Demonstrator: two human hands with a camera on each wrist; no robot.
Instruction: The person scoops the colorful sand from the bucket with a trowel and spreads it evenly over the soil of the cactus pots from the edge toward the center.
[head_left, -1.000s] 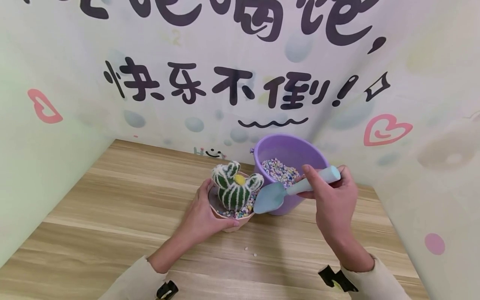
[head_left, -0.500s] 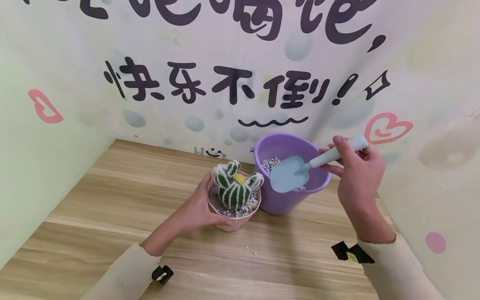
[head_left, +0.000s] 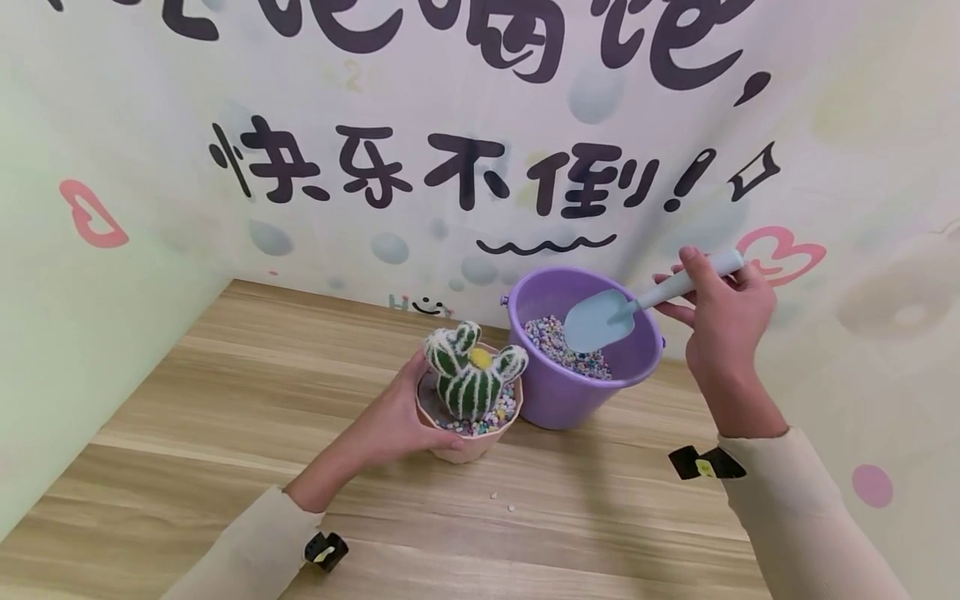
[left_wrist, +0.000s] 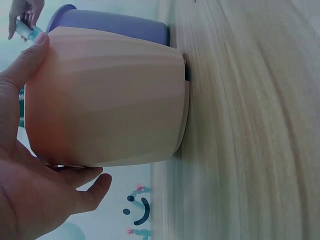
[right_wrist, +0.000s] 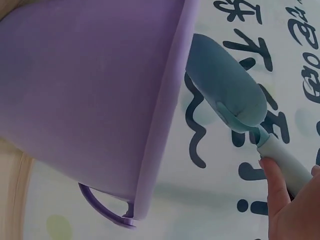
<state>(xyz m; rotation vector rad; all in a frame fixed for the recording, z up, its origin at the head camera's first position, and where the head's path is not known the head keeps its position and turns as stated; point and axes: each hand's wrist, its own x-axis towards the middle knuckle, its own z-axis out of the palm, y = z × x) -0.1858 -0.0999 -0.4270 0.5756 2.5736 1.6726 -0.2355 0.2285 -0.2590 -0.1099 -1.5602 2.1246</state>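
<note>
My left hand [head_left: 396, 419] grips a pale pink flower pot [left_wrist: 110, 100] by its near left side, thumb toward the front. In it stands a green knitted cactus [head_left: 468, 390] with white stripes and a yellow tuft, and colourful pebbles [head_left: 501, 410] cover part of the surface around it. My right hand [head_left: 729, 312] holds a light blue trowel [right_wrist: 225, 80] by its handle. The trowel's blade is over the opening of a purple bucket [head_left: 558, 400], which has small multicoloured pebbles [head_left: 551, 337] inside. No load is visible on the blade.
Pot and bucket stand side by side on a wood-grain table [head_left: 285, 375]. A pair of stray pebbles [head_left: 511, 508] lies in front of the pot. Behind rises a white printed cloth [head_left: 337, 242] with black lettering, close to the bucket.
My right hand has carried the trowel from the pot's rim up and to the right, over the bucket. The left hand stays on the pot, its wrist shifted slightly left.
</note>
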